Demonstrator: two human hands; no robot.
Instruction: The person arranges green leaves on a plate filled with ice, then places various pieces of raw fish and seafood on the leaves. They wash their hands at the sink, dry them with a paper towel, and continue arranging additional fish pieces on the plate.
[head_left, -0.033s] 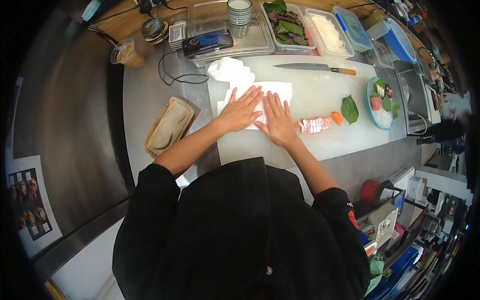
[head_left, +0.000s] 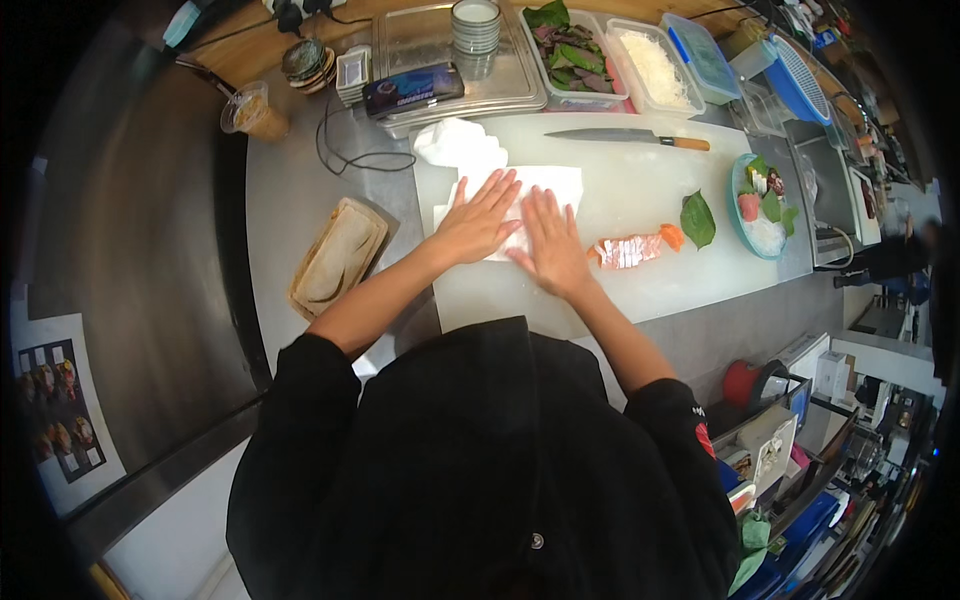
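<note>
My left hand (head_left: 480, 220) and my right hand (head_left: 550, 245) both lie flat, fingers spread, side by side on a white paper towel (head_left: 555, 182). The towel is spread on a white cutting board (head_left: 640, 190). Whether anything lies under the towel is hidden. Just right of my right hand sits a row of sliced orange fish (head_left: 628, 250), with a green leaf (head_left: 697, 218) beside it. A long knife with a wooden handle (head_left: 625, 137) lies along the board's far edge.
A blue-green plate (head_left: 738, 215) with fish and leaves sits at the board's right end. A crumpled white towel (head_left: 455, 143), a wooden tray (head_left: 337, 255), a metal tray (head_left: 440, 40), a tub of leaves (head_left: 570, 45) and a tub of white shreds (head_left: 655, 55) surround the board.
</note>
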